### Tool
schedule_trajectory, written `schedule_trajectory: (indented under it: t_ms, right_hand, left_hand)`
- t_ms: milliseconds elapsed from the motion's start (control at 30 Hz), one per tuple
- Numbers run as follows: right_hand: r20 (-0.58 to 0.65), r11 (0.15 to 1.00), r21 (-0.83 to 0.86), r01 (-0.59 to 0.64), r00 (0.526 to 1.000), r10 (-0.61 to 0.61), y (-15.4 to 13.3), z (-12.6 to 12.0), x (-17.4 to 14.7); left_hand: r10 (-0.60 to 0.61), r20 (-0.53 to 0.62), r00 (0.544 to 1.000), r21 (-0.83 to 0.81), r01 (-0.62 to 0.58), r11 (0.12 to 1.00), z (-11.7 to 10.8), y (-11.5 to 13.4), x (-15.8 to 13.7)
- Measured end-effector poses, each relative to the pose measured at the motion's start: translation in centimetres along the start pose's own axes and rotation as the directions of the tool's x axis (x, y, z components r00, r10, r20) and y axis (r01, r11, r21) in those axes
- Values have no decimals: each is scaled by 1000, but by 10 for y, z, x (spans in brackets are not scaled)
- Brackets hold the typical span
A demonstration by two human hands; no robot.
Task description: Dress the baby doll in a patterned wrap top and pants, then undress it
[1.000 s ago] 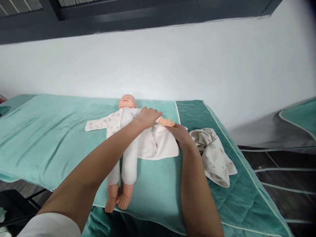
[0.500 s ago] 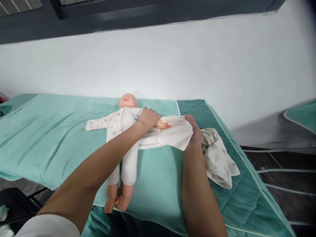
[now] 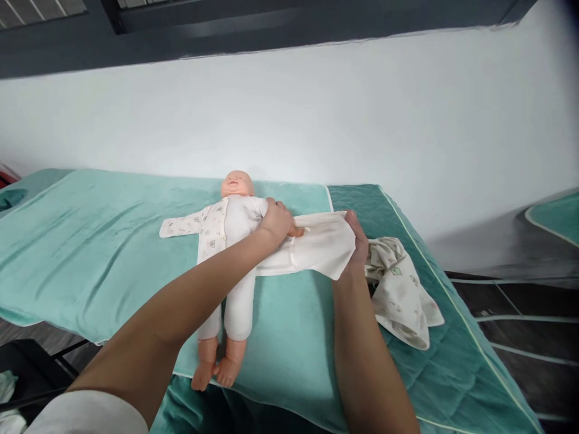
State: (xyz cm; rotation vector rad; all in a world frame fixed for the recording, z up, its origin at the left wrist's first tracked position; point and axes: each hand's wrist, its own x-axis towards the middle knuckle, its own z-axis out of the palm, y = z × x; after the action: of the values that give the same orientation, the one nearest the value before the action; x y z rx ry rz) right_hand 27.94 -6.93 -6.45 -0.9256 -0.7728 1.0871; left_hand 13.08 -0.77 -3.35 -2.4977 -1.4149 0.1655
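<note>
A baby doll (image 3: 239, 216) lies on its back in a white bodysuit, head toward the wall and bare feet toward me. Its arm on the left side of the view is inside the sleeve of a printed baby jacket (image 3: 211, 232). The jacket's other half lies spread to the right, pale inner face up. My left hand (image 3: 277, 223) is closed round the doll's other arm, and the doll's small hand (image 3: 297, 231) pokes out past it over the fabric. My right hand (image 3: 359, 238) grips the jacket's far right edge; some fingers are hidden behind the cloth.
A crumpled printed cloth (image 3: 400, 292) lies just right of my right forearm. Everything rests on a light green sheet (image 3: 122, 241) over a darker green quilted cover (image 3: 452, 361). The white wall (image 3: 289, 114) stands behind, and a black object (image 3: 34, 367) is at lower left.
My left hand has slid slightly along the doll's arm toward its hand, so less of that arm shows. My right hand keeps hold of the jacket edge. The view has shifted a little.
</note>
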Motion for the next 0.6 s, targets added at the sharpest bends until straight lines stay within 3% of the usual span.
schedule_trajectory:
  t_ms: [133, 233, 333, 467, 600]
  right_hand:
    - [-9, 999, 21, 47, 999, -46, -2, 14, -10]
    - [89, 1000, 2, 12, 996, -12, -2, 28, -22]
    - [215, 998, -1, -56, 975, 55, 0, 37, -30]
    - [377, 991, 52, -123, 921, 95, 6, 38, -33]
    - [576, 983, 37, -182, 807, 128, 12, 39, -36]
  left_hand:
    - [-30, 8, 1000, -24, 30, 999, 4, 1, 1]
    - [-48, -32, 998, -81, 45, 996, 3, -2, -1]
    - [-43, 1, 999, -249, 42, 968, -2, -11, -1]
    - [70, -2, 998, -557, -60, 828, -15, -35, -1]
    - [95, -152, 984, -689, -175, 703, -24, -67, -6]
